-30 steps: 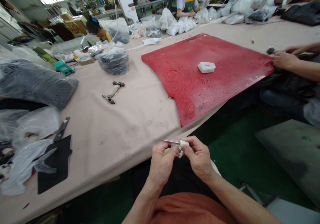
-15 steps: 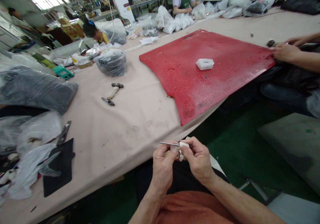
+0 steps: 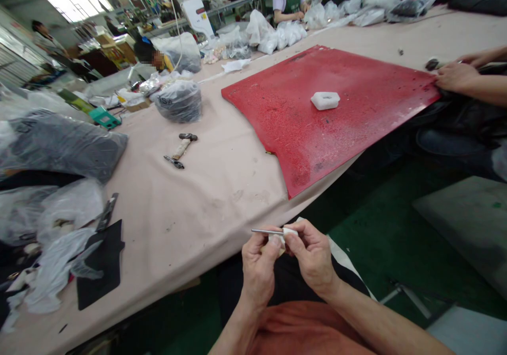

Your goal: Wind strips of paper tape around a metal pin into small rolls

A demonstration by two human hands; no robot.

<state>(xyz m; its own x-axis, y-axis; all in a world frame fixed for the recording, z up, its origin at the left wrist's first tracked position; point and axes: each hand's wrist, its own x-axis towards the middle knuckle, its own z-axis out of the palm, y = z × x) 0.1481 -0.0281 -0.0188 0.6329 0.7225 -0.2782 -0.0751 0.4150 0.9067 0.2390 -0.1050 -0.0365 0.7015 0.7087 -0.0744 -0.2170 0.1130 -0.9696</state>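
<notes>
Close in front of my body, above the table's near edge, a thin metal rod (image 3: 261,232) points left. White strip-like material (image 3: 290,231) sits around its right end; whether it is tape or cloth I cannot tell. My left hand (image 3: 258,270) is closed, pinching the rod and some of the white material between thumb and fingers. Closed as well, my right hand (image 3: 317,257) grips the white material at the rod's right end. The fingers hide the rod's far end and part of the white material.
A red board (image 3: 301,112) bears a white block (image 3: 325,100). On the pale tabletop (image 3: 214,186) lie a hammer (image 3: 184,146), pliers-like metal tool (image 3: 174,161) and black sheet (image 3: 101,270). Bagged goods (image 3: 178,101) stand left. A co-worker's hands (image 3: 457,75) are at right.
The rod has tipped a little closer to level. Less white material shows below my fingers. The camera view has shifted slightly, and the table things appear a bit farther right.
</notes>
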